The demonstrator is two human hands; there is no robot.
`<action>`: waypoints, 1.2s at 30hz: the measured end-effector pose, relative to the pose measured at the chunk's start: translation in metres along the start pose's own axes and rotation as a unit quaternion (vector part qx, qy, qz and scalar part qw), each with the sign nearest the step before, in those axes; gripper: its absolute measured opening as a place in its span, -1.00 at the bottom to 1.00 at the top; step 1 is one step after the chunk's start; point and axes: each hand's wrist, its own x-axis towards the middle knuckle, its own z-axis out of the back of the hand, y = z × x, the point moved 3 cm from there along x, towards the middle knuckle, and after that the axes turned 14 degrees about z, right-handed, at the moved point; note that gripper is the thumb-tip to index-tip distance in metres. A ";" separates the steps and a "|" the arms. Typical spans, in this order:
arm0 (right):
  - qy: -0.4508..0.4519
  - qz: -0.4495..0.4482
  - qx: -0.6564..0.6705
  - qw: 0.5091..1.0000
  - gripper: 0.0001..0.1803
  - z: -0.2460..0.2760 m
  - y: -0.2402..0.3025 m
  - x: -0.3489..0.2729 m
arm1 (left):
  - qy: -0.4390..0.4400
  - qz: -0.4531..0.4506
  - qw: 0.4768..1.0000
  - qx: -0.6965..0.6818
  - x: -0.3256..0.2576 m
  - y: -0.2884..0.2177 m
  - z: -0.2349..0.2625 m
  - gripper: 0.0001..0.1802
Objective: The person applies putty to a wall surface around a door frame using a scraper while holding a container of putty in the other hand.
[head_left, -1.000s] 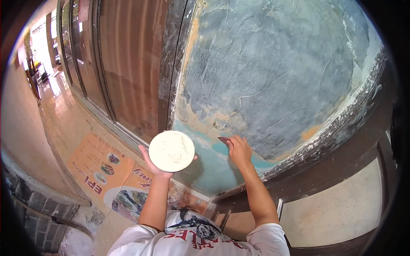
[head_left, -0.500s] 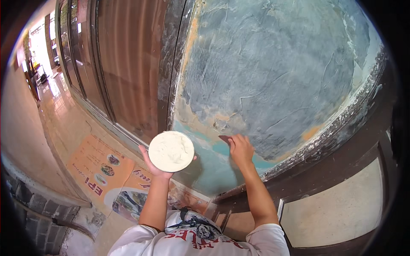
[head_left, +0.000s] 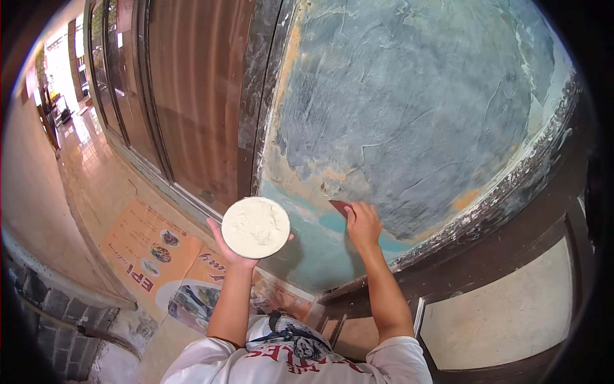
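My left hand [head_left: 235, 249] cups a round container from below and around its side. Off-white paste [head_left: 256, 227], probably filler, fills it, its top smooth with a few ridges. My right hand [head_left: 365, 224] pinches a thin reddish-brown scraper blade [head_left: 339, 207] close to the wall [head_left: 396, 121]. Just above the blade's tip lies a small smear of pale filler [head_left: 328, 189]. Grey-blue uneven coating covers most of the wall, with turquoise paint and orange-tan patches along its lower and left edges. Whether the blade touches the surface I cannot tell.
A brown-framed door with glass [head_left: 198, 96] stands left of the wall. An orange printed banner [head_left: 144, 246] lies on the floor below. At lower right is dark wooden framing with a pale panel [head_left: 502, 301]. Grey blocks [head_left: 57, 336] sit at lower left.
The right hand has shifted slightly right and the scraper has turned, showing more of its blade. The smear by its tip looks different in shape. The container has hardly moved.
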 end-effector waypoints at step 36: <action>0.004 0.025 0.054 0.998 -0.84 -0.020 0.001 -0.025 | -0.014 0.007 1.000 0.017 -0.004 0.002 0.001 0.16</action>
